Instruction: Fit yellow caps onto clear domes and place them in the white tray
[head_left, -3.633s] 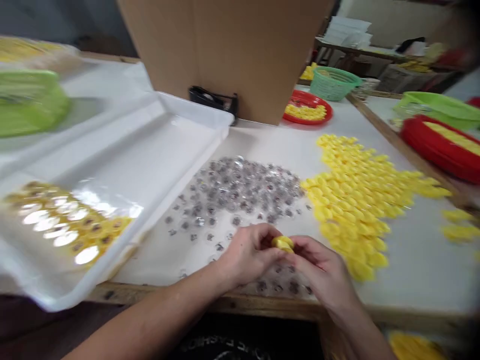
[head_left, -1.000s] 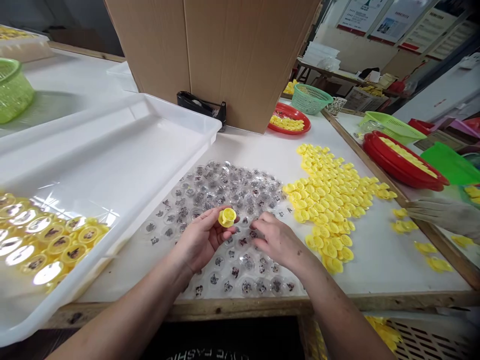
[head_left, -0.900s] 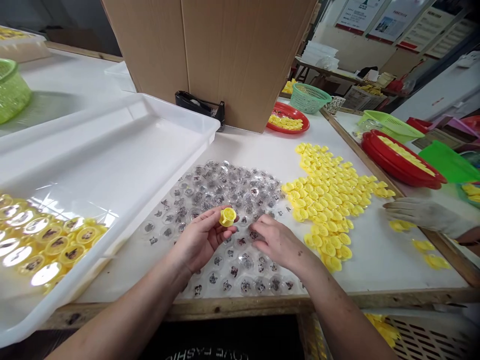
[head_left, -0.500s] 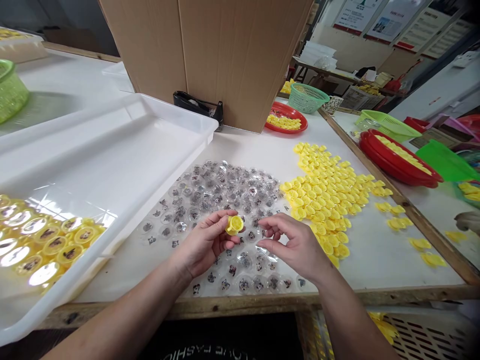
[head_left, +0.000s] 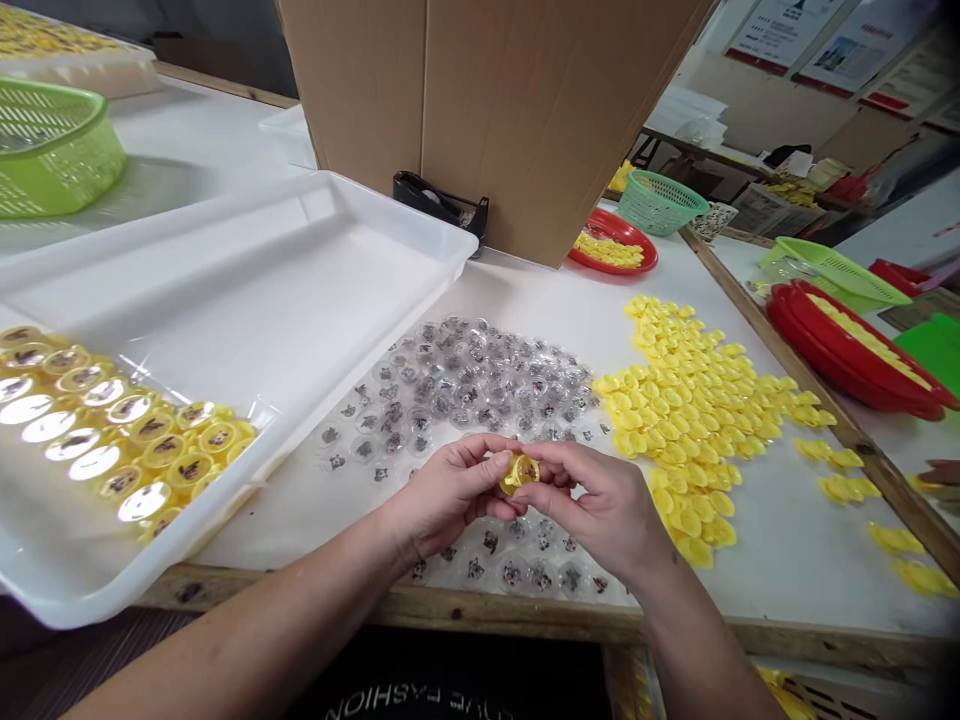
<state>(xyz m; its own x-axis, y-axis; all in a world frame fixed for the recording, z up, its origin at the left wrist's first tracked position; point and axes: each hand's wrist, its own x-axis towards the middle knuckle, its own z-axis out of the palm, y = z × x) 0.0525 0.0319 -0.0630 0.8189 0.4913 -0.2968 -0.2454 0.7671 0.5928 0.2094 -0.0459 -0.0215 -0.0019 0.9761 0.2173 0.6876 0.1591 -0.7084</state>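
Observation:
In the head view my left hand (head_left: 457,495) pinches a small round yellow plastic piece (head_left: 517,474) between thumb and fingers. A dark printed picture under a clear, shiny face shows on it. From the other side, my right hand (head_left: 600,500) closes thumb and fingertips on the piece's edge. Both hands are just above a spread of clear round discs (head_left: 480,385) printed with small dark figures; some lie hidden under the hands. Right of these lies a heap of plain yellow plastic pieces (head_left: 697,400).
At left, a white tray (head_left: 247,235) holds yellow pieces with pictures. Behind stand a cardboard box (head_left: 480,110), a tape dispenser (head_left: 439,205) and a red plate (head_left: 611,240). A green basket (head_left: 60,150) is far left. A wooden strip (head_left: 795,340) borders the table's right; another person's hand (head_left: 941,473) shows beyond.
My right hand has come to the left hand and now grips the yellow piece too. The piece, plain inside before, now shows a dark picture. The camera view has swung left.

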